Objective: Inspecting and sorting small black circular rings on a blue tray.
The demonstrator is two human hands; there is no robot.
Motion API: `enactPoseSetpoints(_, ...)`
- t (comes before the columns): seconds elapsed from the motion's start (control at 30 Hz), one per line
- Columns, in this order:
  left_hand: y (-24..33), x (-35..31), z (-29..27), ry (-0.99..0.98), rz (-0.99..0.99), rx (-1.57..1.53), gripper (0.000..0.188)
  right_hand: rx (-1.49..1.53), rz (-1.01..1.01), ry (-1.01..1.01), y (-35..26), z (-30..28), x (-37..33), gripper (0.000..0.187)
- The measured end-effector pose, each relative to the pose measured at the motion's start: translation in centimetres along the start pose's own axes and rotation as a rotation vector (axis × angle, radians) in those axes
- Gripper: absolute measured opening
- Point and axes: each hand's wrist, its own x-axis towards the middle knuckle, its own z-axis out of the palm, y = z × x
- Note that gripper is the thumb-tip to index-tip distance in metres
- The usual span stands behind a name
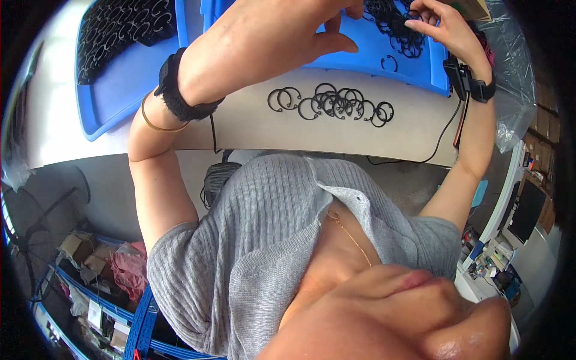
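My right hand [447, 30] reaches into a blue tray [366, 63], its fingertips pinched in a heap of black snap rings [393, 27]. It wears a black wrist device with a cable. My left hand [270, 42], with a black wrist strap and a gold bangle, hovers over the same tray. Its thumb and fingers are drawn together near the heap; anything between them is hidden. A row of several overlapping black snap rings [333, 105] lies on the white table [252, 129] just in front of the tray. One loose ring [390, 62] lies in the tray.
A second blue tray [126, 90] at the left holds more black rings [117, 30]. Clear plastic wrap [510, 90] hangs at the table's right end, beside a cardboard box [474, 9]. A black cable [441, 141] trails over the table edge. Boxes and clutter lie on the floor [102, 264].
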Motion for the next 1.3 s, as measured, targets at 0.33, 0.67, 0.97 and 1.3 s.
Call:
enactPoseSetpoints(0.33,-0.2,-0.2,0.5,-0.006,0.003,0.056,0.031,0.059,0.146,-0.021,-1.3,0.3,0.5,0.014)
enactPoseSetpoints(0.67,-0.4,-0.1,0.5,-0.038,-0.016,0.041,0.031,0.223,0.134,0.217,-3.9,0.3,0.1,0.011)
enactPoseSetpoints(0.97,-1.4,0.2,1.6,-0.022,-0.108,-0.361,0.02,0.612,0.041,0.021,-5.4,1.8,-0.7,0.011)
enactPoseSetpoints(1.3,-2.3,1.1,1.9,-0.324,-0.375,-1.029,0.025,0.856,-0.068,0.025,-6.9,3.4,-1.1,0.014)
